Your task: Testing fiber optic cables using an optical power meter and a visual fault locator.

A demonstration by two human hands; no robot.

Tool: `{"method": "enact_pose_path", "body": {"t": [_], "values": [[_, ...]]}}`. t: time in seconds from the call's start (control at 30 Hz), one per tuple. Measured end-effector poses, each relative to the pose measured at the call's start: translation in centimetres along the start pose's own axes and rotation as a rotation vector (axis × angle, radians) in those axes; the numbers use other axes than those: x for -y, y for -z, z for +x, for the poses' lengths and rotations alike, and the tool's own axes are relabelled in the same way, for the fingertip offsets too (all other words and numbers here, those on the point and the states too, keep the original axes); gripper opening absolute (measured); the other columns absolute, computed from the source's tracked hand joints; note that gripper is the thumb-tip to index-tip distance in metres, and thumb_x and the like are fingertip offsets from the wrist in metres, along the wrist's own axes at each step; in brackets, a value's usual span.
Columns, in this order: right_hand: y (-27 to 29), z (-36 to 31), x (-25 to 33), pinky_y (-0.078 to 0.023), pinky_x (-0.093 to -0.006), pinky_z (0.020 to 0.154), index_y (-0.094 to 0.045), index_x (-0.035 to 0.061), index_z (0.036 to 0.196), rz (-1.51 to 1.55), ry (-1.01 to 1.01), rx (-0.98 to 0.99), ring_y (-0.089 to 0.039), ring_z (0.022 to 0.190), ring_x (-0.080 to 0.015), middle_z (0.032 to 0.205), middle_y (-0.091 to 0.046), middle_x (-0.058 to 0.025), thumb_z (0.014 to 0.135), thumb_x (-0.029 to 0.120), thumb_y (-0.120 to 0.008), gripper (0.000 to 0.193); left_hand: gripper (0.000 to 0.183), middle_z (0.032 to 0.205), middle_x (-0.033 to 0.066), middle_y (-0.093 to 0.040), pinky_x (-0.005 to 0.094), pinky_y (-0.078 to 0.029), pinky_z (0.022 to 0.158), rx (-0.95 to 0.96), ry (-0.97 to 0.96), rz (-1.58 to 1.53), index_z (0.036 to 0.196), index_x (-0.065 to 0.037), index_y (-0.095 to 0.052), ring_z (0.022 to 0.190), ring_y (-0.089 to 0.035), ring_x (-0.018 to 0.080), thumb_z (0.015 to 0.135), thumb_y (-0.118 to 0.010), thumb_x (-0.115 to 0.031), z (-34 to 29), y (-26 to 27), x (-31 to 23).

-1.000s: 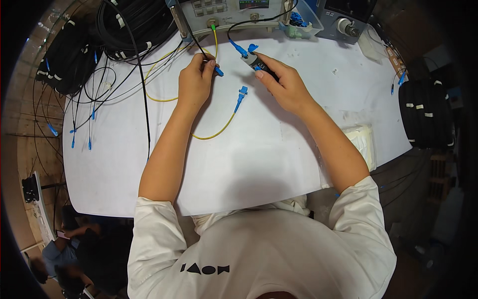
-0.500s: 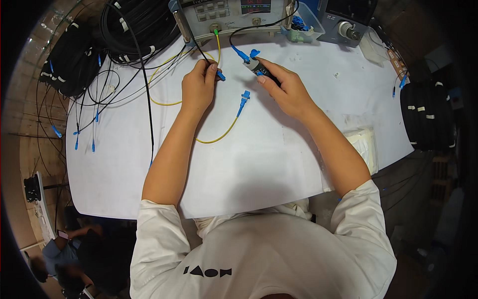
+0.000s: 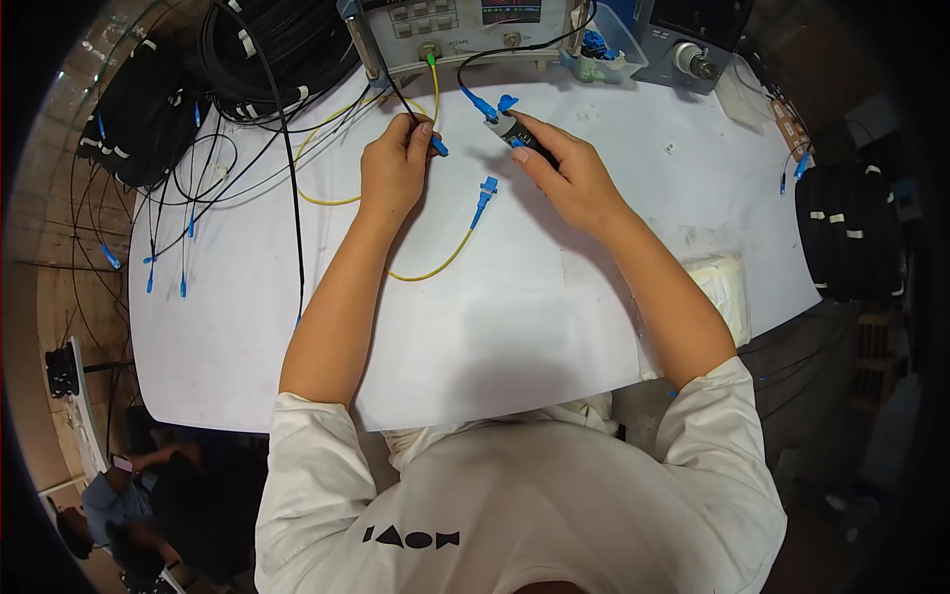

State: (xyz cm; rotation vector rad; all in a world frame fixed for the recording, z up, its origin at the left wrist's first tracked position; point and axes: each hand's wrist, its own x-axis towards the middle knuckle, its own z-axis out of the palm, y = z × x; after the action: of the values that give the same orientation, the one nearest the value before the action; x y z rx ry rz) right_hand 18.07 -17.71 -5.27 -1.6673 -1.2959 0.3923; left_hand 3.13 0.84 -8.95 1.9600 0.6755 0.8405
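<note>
My left hand pinches a blue fibre connector on the end of a thin black cable that runs up to the grey test instrument. My right hand grips a small black adapter with blue connectors at its far end. Between both hands lies a yellow patch cord on the white table, its blue connector loose and untouched.
Coils of black cable lie at the far left and another coil at the right edge. Loose black leads with blue tips spread over the left of the table. A second instrument stands far right; a clear bag lies right.
Both hands have stayed close together near the instrument; the view has shifted a little, and the left hand's blue connector now points toward the adapter.
</note>
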Motion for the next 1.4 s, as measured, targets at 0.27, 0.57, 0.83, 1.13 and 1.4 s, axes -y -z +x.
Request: {"method": "enact_pose_path", "body": {"t": [0.27,0.57,0.83,1.13,1.4], "values": [[0.0,-0.1,0.0,-0.049,-0.0337,0.087,-0.053,-0.0006,0.135,0.000,0.009,-0.015,-0.063,0.096,-0.0262,0.112,-0.065,-0.0189,0.096,0.025,-0.059,0.047,0.021,0.083,0.0122,-0.072,0.0292,-0.053,0.070,0.001,-0.007,0.051,0.100,0.002,-0.065,0.074,-0.071,0.0191,0.098,-0.057,-0.017,0.1,0.0,0.0],[-0.1,0.0,-0.3,-0.048,-0.0333,0.088,-0.053,-0.0003,0.136,-0.012,0.027,-0.017,-0.063,0.097,-0.0262,0.113,-0.065,-0.0191,0.096,0.024,-0.060,0.047,0.021,0.084,0.0128,-0.073,0.0294,-0.052,0.071,0.002,-0.003,0.019,0.100,0.003,-0.065,0.075,-0.071,0.0197,0.098,-0.058,-0.017,0.1,0.0,0.2],[0.1,-0.1,-0.1,-0.049,-0.0332,0.087,-0.053,-0.0006,0.135,-0.021,0.037,-0.023,-0.063,0.096,-0.0258,0.112,-0.065,-0.0184,0.096,0.024,-0.059,0.047,0.022,0.084,0.0128,-0.073,0.0286,-0.053,0.071,0.004,-0.012,0.064,0.101,0.004,-0.065,0.076,-0.071,0.0184,0.097,-0.059,-0.017,0.1,0.1,-0.1],[0.1,-0.1,0.1,-0.048,-0.0339,0.088,-0.052,-0.0005,0.135,-0.004,-0.016,0.009,-0.063,0.096,-0.0266,0.113,-0.065,-0.0193,0.096,0.025,-0.058,0.047,0.021,0.081,0.0126,-0.072,0.0285,-0.052,0.069,-0.018,-0.059,0.087,0.101,0.003,-0.067,0.074,-0.070,0.0187,0.097,-0.059,-0.017,-0.1,0.3,-0.6],[0.2,0.0,-0.3,-0.048,-0.0344,0.089,-0.052,-0.0001,0.136,-0.014,0.055,-0.008,-0.063,0.098,-0.0281,0.114,-0.065,-0.0191,0.096,0.026,-0.058,0.047,0.015,0.075,0.0067,-0.068,0.0247,-0.045,0.056,-0.204,-0.288,0.034,0.100,-0.002,-0.068,0.059,-0.058,0.0105,0.096,-0.063,-0.016,0.3,1.7,-3.8]]}}
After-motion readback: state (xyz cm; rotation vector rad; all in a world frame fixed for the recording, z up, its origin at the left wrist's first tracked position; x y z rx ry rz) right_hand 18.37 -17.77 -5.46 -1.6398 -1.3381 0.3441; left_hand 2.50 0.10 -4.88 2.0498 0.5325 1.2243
